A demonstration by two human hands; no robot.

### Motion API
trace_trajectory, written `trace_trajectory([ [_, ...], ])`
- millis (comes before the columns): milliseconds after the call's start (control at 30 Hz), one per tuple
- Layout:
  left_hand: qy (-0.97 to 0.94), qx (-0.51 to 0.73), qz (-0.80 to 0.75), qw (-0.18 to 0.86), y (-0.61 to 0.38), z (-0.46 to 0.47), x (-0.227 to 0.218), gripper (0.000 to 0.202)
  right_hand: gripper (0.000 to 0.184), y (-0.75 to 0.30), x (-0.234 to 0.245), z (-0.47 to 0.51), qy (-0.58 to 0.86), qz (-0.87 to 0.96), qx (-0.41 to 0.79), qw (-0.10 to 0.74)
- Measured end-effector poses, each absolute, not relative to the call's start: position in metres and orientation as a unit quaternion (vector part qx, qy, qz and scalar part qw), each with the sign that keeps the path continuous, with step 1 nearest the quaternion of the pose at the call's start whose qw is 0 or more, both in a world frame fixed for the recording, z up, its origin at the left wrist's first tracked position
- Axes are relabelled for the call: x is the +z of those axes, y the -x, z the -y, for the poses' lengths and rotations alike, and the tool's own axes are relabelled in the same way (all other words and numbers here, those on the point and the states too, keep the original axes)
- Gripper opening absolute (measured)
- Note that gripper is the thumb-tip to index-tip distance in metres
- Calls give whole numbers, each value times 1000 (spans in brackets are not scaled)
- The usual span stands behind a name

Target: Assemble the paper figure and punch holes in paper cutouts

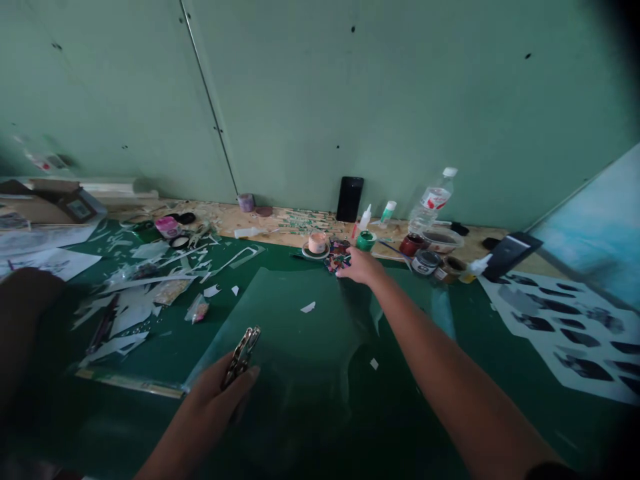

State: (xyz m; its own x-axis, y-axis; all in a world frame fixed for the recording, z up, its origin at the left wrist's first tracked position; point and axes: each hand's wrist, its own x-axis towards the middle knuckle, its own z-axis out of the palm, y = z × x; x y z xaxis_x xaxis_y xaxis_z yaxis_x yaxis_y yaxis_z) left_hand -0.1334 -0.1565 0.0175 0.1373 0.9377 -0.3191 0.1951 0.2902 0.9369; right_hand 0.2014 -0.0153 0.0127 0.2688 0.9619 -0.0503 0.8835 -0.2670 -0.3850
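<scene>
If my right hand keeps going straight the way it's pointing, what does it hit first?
Your right hand points toward the back of the bench, fingertips already at the small multicoloured pile. Straight on, it would probably meet the pink pot on its saucer first; the green-capped jar sits just right of that line. Depth is hard to judge.

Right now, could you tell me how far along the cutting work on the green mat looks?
Done: white paper offcuts lie in a heap at the left, and the sheet of dark printed shapes lies at the right. In hand: the left hand holds a metal tool, apparently scissors; the right hand reaches a small colourful piece by the paint jars. Left: the clear sheet looks mostly uncut.
</scene>
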Motion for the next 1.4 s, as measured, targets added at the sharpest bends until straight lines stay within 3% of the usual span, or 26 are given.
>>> trace_trajectory([
  [133, -536, 287, -536, 585, 128, 141, 30, 31, 60, -207, -2, 6, 782, 571, 184, 171],
  [267, -492, 375, -472, 628, 86, 105, 38, 23, 40, -217, -3, 16, 770, 546, 235, 234],
  [433, -438, 447, -428, 652, 5, 49, 36, 27, 26, -215, 10, 45, 714, 493, 288, 405],
  [600, -426, 421, -399, 694, -42, 28, 25, 42, 31, -204, 15, 71, 601, 390, 356, 600],
  [833, -521, 390, -280, 706, -40, 45, -2, 46, 24, -200, 14, 84, 473, 244, 394, 749],
  [1167, -580, 310, -251, 710, -43, 64, 1, 50, 19, -182, 38, 105, 459, 231, 368, 775],
  [1400, -582, 308, -240, 713, -37, 63, 0, 47, 18, -171, 39, 111, 500, 302, 260, 769],
])
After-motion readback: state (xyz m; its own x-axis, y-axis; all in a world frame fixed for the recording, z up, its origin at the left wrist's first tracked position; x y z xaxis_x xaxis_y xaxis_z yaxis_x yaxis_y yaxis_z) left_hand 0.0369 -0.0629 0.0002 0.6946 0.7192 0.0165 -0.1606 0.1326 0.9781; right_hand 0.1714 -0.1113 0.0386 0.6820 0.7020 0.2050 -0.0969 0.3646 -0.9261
